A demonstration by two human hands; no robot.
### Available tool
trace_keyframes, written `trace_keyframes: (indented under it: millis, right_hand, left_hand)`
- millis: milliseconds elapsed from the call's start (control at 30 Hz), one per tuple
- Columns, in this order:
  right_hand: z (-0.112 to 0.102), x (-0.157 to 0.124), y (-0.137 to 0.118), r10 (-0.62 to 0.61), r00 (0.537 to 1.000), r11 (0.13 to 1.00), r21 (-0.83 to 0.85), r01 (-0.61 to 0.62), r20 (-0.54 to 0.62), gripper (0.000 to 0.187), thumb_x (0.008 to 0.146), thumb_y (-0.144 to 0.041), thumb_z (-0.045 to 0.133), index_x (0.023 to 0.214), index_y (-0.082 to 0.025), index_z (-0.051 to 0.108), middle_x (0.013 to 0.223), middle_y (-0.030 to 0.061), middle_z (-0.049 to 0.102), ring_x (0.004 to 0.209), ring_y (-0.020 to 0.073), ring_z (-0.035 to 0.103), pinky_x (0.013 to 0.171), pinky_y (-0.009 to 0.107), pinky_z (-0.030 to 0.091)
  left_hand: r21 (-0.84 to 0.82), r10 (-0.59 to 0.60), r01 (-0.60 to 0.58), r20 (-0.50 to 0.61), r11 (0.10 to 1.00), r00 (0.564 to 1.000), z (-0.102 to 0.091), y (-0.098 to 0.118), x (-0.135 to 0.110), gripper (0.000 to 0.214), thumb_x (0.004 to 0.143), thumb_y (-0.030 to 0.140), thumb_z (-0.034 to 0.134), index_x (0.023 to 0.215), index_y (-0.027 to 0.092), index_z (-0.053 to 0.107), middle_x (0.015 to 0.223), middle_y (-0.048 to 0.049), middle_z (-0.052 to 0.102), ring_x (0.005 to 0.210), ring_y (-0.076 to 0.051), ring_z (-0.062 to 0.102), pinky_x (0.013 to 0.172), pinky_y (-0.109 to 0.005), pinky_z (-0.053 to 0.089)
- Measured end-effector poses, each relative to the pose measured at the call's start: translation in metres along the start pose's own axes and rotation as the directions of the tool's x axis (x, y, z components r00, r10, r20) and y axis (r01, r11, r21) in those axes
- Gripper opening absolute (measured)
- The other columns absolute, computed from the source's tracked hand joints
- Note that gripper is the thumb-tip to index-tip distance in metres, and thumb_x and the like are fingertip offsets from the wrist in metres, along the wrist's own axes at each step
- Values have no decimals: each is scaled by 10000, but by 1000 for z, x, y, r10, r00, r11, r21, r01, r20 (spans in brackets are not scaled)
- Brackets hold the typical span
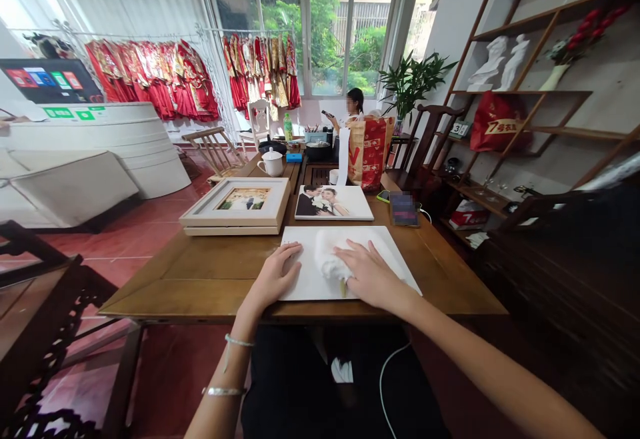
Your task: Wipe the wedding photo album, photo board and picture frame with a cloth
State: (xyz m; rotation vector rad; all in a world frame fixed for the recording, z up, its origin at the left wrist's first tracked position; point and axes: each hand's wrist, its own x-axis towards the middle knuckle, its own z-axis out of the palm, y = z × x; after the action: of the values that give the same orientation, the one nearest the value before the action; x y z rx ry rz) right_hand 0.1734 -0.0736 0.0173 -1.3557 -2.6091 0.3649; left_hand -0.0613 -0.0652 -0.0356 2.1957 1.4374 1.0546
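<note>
A flat white panel (301,284) lies near the front edge of the wooden table. My left hand (280,269) rests over the panel's left edge, its fingers stretched out and holding nothing. My right hand (373,271) presses on a bunched white cloth (329,256) on the panel, with its fingers spread over the cloth. A small yellowish piece (343,288) pokes out below the cloth; I cannot make out what it is. Just behind the panel lies a couple's photo print (334,202). To its left are stacked pale wooden picture frames (235,206), the top one showing a photo.
A phone (405,208) with a white cable lies at the right. Farther back on the table (200,292) stand a white lidded cup (271,162) and a red-and-tan bag (373,152). A person (354,102) sits beyond. Wooden shelves (545,92) rise at the right.
</note>
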Motion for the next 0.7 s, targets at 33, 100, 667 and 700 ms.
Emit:
trace_keyframes:
  millis: [33, 100, 667, 700]
  right_hand:
    - [0, 12, 5, 0, 1000, 1000, 5, 0, -2, 651, 700, -114, 412, 1350, -125, 448, 1403, 113, 453, 1359, 309, 246, 1087, 583, 105]
    - [-2, 35, 10, -28, 1000, 1000, 10, 28, -6, 601, 732, -120, 404, 1330, -103, 462, 1376, 154, 474, 1342, 305, 285, 1071, 571, 164]
    - [3, 113, -29, -117, 992, 991, -78, 113, -44, 420, 763, -120, 446, 1160, -133, 585, 1185, 154, 610, 1201, 305, 440, 1052, 518, 203]
    - [2, 108, -24, -98, 994, 992, -82, 94, -50, 423, 767, -116, 439, 1164, -127, 585, 1182, 156, 611, 1198, 305, 442, 1052, 513, 206]
  left_hand:
    - [-2, -1, 1, 2, 1000, 1000, 0, 0, 0, 348, 836, 250, 508, 1161, 171, 603, 1254, -108, 586, 1185, -252, 533, 1055, -449, 374]
    - [-2, -3, 3, 5, 1000, 1000, -1, 1, 0, 348, 838, 252, 504, 1158, 162, 605, 1253, -114, 586, 1185, -254, 532, 1050, -447, 380]
    - [-12, 3, -3, 4, 1000, 1000, -2, 3, 1, 342, 840, 226, 490, 1154, 148, 602, 1243, -116, 588, 1164, -256, 543, 1031, -411, 405]
    - [-11, 0, 0, 10, 1000, 1000, -2, 3, 1, 350, 842, 232, 490, 1162, 141, 597, 1254, -121, 581, 1177, -255, 534, 1042, -412, 394]
